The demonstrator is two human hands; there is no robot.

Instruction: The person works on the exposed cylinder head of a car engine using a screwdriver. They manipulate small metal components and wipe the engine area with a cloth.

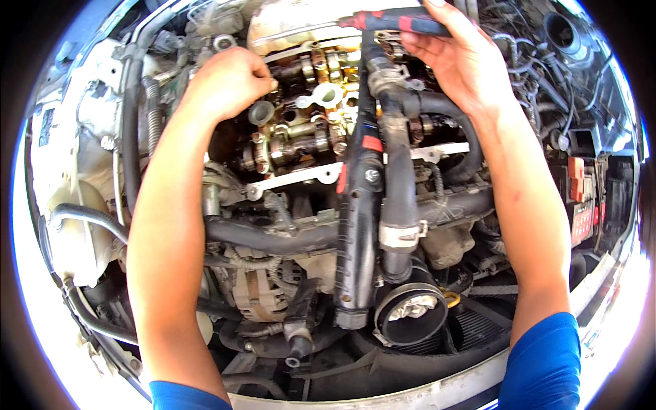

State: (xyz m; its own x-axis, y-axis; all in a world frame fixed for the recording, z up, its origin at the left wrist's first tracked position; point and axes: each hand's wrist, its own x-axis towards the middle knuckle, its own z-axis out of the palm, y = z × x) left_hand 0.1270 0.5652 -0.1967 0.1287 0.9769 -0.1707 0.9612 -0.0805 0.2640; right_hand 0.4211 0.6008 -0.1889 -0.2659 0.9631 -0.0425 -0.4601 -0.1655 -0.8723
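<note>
Wrapped around a red-and-black tool handle (396, 20), the right hand (458, 61) holds it at the far side of the open engine bay, fingers curled over the grip and thumb beneath. The handle lies almost level, its left tip free, above the exposed cylinder head (307, 130). It looks rigid and light enough for one hand, and its rubbery grip should resist slipping even with oil about; the banded middle, where the fingers already sit, seems the natural place to hold it. The left hand (229, 82) is balled up at the far left edge of the head, knuckles against the metal; whether it pinches something small cannot be told. Just right of centre, black rubber hoses (396, 178) run from far to near, down to an open round intake duct (410, 313).
</note>
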